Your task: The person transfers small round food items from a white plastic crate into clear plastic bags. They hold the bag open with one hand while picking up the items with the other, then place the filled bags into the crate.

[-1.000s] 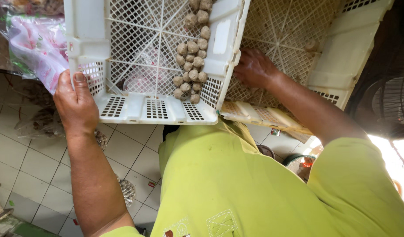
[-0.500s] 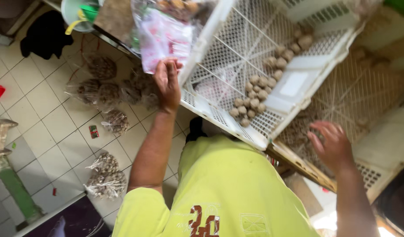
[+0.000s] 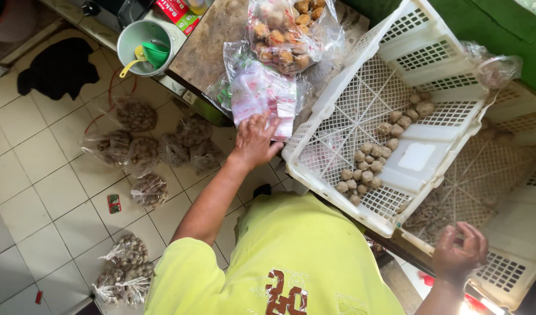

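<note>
My left hand (image 3: 255, 140) lies on a stack of small clear plastic bags with pink print (image 3: 262, 93) at the edge of a stone counter (image 3: 212, 44), fingers gripping the stack's near edge. Right of it a white plastic lattice crate (image 3: 361, 99) stands tilted, with several small brown balls (image 3: 370, 157) in a row along its bottom. My right hand (image 3: 459, 252) hovers lower right over a second white crate (image 3: 507, 268), back to the camera, fingers curled; its palm is hidden.
A large clear bag of fried brown pieces (image 3: 282, 29) sits on the counter. A grey bucket with a green funnel (image 3: 144, 45) stands at the left. Several tied bags of brown balls (image 3: 145, 149) lie on the tiled floor, beside a black cloth (image 3: 58, 67).
The view has swung and the crate now sits at the right. My left hand stays on the bag stack. My right hand has drawn back out of the lower crate toward my body.
</note>
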Tool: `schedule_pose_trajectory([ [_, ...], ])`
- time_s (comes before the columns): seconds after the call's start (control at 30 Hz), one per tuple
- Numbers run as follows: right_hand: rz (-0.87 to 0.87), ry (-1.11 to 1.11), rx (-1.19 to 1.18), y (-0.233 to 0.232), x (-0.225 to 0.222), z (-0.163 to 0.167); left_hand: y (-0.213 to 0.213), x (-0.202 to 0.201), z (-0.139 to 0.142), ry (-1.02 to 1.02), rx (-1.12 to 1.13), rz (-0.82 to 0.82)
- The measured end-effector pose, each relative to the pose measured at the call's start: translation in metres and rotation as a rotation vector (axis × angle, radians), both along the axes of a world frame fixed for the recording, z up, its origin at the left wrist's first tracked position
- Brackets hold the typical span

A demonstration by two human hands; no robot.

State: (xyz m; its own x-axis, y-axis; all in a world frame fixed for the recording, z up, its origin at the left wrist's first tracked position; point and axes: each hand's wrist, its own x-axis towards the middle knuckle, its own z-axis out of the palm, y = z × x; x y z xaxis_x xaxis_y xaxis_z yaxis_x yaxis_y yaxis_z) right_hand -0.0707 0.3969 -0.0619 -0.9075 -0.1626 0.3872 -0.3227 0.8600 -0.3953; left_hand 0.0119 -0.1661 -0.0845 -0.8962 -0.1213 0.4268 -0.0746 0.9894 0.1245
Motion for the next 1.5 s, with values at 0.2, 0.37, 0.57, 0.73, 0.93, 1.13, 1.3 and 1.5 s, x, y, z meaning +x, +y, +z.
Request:
schedule_pose_trajectory([
  [0.2,-0.086,0.133,0.063,-0.041,0.012,0.016,-0.036,0.012,0.017,-0.013,0.04,-0.161],
  [0.37,-0.201,0.146,0.12,-0.051,0.01,0.032,-0.037,0.003,0.034,-0.07,0.156,-0.207],
  [0.57,-0.16,-0.086,-0.149,-0.077,-0.043,0.069,-0.008,0.002,0.064,0.056,0.643,-0.242],
  [0.73,0.152,0.2,-0.122,-0.136,-0.171,0.116,0.055,0.022,0.1,0.159,0.881,-0.059],
  [0.93,0.108,0.212,0.431,-0.169,-0.285,0.153,0.144,0.031,0.137,0.362,0.599,-0.105],
  [1.13,0.2,0.04,0.151,-0.15,-0.329,0.146,0.183,0.025,0.149,0.39,0.489,0.004],
  [1.3,0.505,-0.44,-0.959,-0.089,-0.268,0.127,0.195,-0.018,0.161,0.28,0.588,-0.024],
  [1.5,0.546,-0.799,-1.621,-0.083,-0.144,0.12,0.241,-0.15,0.162,-0.038,1.052,-0.39],
])
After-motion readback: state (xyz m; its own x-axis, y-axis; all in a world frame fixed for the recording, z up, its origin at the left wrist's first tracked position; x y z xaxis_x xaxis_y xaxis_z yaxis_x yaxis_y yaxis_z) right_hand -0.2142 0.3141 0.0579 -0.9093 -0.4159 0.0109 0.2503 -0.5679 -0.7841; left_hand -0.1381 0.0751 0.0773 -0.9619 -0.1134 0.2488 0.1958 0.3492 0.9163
